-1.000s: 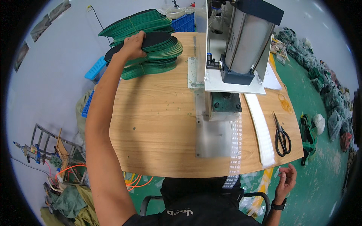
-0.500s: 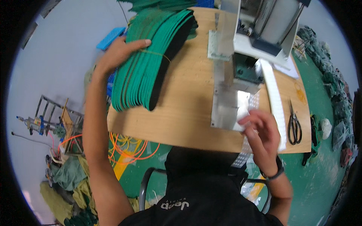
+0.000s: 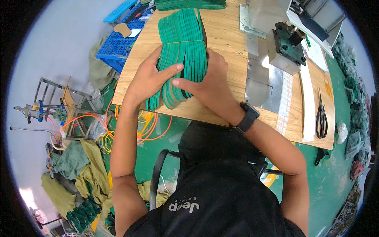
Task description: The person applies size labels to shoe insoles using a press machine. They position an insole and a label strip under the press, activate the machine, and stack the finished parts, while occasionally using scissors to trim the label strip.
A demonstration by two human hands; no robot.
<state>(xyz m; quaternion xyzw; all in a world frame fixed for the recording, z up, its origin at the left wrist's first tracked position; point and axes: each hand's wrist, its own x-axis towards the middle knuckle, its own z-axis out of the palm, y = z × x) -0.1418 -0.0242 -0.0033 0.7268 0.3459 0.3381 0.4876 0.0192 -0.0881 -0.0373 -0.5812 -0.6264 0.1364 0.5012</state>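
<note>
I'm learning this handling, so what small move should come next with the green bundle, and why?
Probably press the left hand and right hand gently together to even the near end of the green bundle: its pieces look splayed and uneven there, the yellowish band crosses nearer its far end, and both hands hold the sides, thumbs on top.

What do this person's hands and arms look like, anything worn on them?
The left hand and right hand are ungloved, with a dark watch on the right wrist. A short-sleeved black top leaves both forearms uncovered.
</note>
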